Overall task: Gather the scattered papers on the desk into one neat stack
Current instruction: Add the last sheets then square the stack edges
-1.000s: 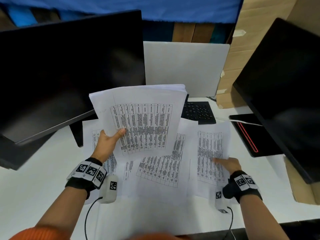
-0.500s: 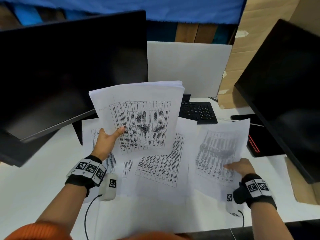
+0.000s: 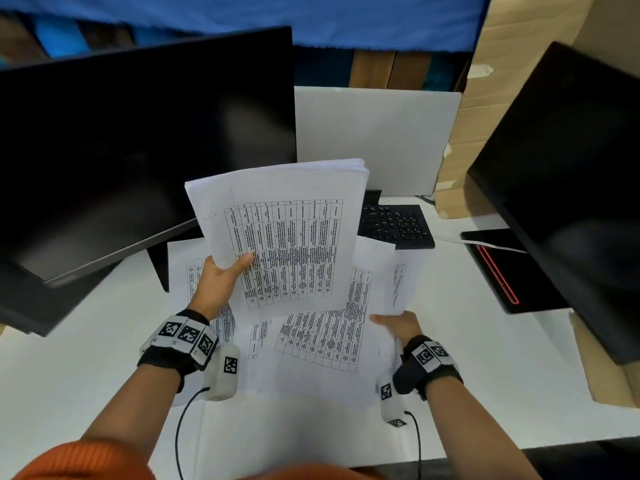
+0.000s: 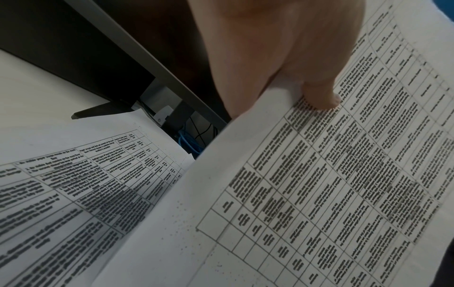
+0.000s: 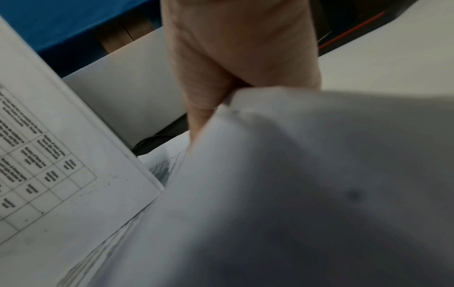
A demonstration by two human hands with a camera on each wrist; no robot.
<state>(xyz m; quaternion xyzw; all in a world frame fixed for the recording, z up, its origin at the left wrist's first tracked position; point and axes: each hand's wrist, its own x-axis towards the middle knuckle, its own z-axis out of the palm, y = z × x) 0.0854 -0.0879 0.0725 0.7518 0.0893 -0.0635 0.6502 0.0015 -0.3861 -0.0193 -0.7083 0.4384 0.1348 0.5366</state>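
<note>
My left hand (image 3: pixel 221 275) holds a stack of printed papers (image 3: pixel 287 230) tilted up above the desk, thumb on the top sheet (image 4: pixel 343 174) and fingers behind it. My right hand (image 3: pixel 394 325) pinches the near edge of a single sheet (image 3: pixel 403 282) lifted off the desk and turned nearly edge-on; in the right wrist view that sheet (image 5: pixel 307 184) fills the frame in a blur. More printed sheets lie flat on the white desk: one in the middle (image 3: pixel 329 337) and one at the left (image 3: pixel 194 271), partly under the held stack.
A dark monitor (image 3: pixel 138 150) stands at the left on its foot, another (image 3: pixel 571 185) at the right. A black keyboard (image 3: pixel 398 225) lies behind the papers, a black laptop with a red stripe (image 3: pixel 502 271) right of it. A white board (image 3: pixel 374 133) leans at the back; cardboard (image 3: pixel 485 98) beside it.
My right hand took the right-hand sheet off the desk, lifted it and swung it leftward toward the held stack. The left hand kept the stack almost still.
</note>
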